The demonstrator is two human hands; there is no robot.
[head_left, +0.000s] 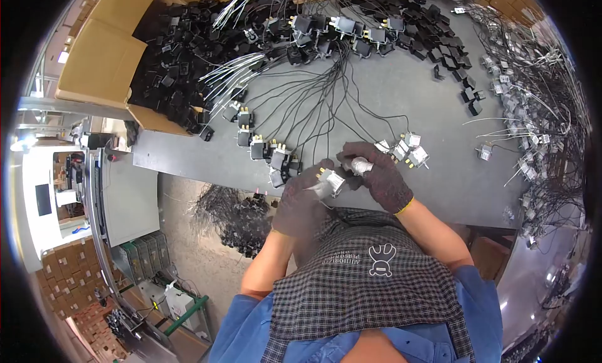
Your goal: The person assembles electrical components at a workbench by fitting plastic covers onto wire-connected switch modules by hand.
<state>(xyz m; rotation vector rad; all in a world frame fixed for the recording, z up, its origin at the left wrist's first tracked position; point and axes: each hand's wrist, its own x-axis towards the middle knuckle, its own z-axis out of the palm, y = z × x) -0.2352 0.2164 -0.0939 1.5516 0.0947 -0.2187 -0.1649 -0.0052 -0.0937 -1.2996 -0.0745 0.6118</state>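
Both hands wear dark knit gloves and meet near the table's front edge. My left hand point(300, 200), partly smeared by motion, is closed on a small silver-white plug unit with brass pins point(332, 182). Close beside it, my right hand point(377, 175) has bent fingers, with whitish wrapping on one fingertip. A dark piece point(353, 178) shows below those fingers; I cannot make out its kind or whether it is gripped. Corded silver plug units point(411, 151) lie just beyond my right hand. A row of plugs in black housings point(258, 148) lies beyond my left hand.
A cardboard box point(100, 62) spills a heap of black housings point(169, 56) at the far left. More black-housed plugs point(345, 27) line the back. Corded silver units point(501, 81) pile along the right edge of the grey table point(188, 153). Black cables point(326, 87) fan across the middle.
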